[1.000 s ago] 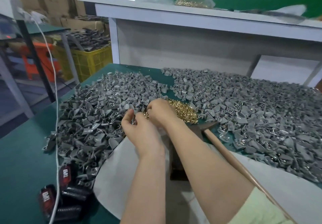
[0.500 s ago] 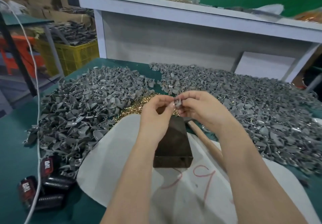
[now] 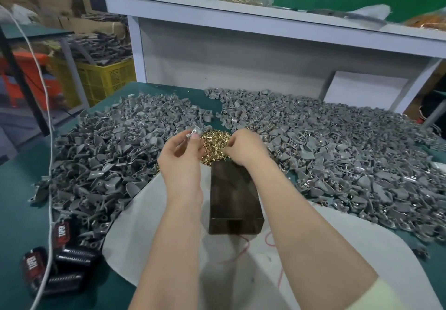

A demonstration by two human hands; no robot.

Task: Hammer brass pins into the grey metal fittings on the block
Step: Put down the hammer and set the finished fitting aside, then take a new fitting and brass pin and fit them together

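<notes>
While grey fittings (image 3: 108, 155) lie heaped across the green table (image 3: 14, 213), the block (image 3: 231, 196) rests on a white sheet (image 3: 149, 237) between the forearms, its long axis running away from the person and its far end under the right wrist. Just beyond spread the brass pins (image 3: 214, 141), where the right hand (image 3: 246, 145) dips, fingers curled; whether they pinch a pin cannot be told. The left hand (image 3: 181, 155) pinches one fitting (image 3: 194, 131) above the pile's left edge. No hammer shows.
</notes>
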